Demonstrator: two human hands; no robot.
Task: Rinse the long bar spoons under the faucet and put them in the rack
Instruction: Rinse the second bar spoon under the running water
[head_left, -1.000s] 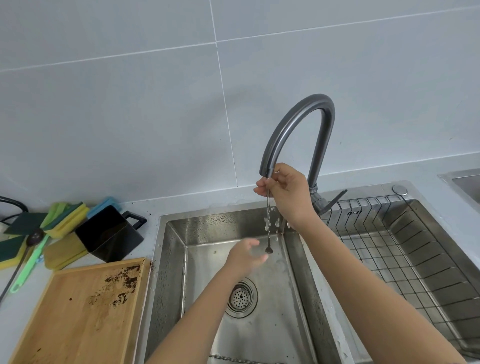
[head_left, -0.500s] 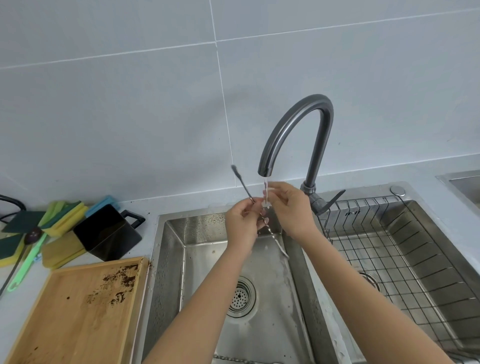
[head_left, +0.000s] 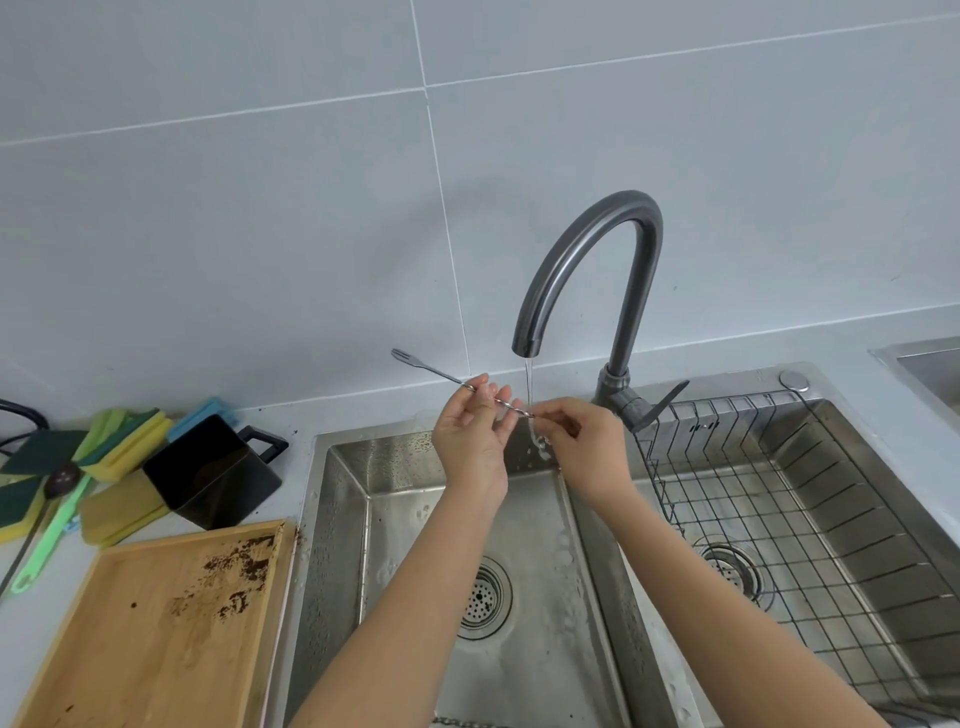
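Both hands meet under the spout of the dark grey faucet (head_left: 587, 270), above the left sink basin (head_left: 524, 545). The left hand (head_left: 470, 436) pinches the twisted stem of a long bar spoon (head_left: 498, 402) between thumb and fingertips, its other fingers loosely raised. The right hand (head_left: 584, 441) pinches the same stem further along, just where the thin stream of water (head_left: 529, 384) falls onto it. The spoon lies nearly level, tilted a little down to the right; its small forked end (head_left: 400, 355) sticks out to the upper left beyond the left hand, while the bowl end seems hidden behind the right hand's fingers, though the splashing water makes that hard to read. The basin is wet, with a round drain strainer (head_left: 480, 597) below the forearms. In the right basin sits the wire rack (head_left: 779, 499), and no spoon shows in the visible part of it. On the desk (head_left: 291, 415) to the left lie a wooden tray (head_left: 130, 649) flecked with dark crumbs, a black square cup (head_left: 213, 470) tipped on its side, and a pile of yellow and green sponges (head_left: 109, 441) with a light green brush handle (head_left: 49, 540) lying across them.
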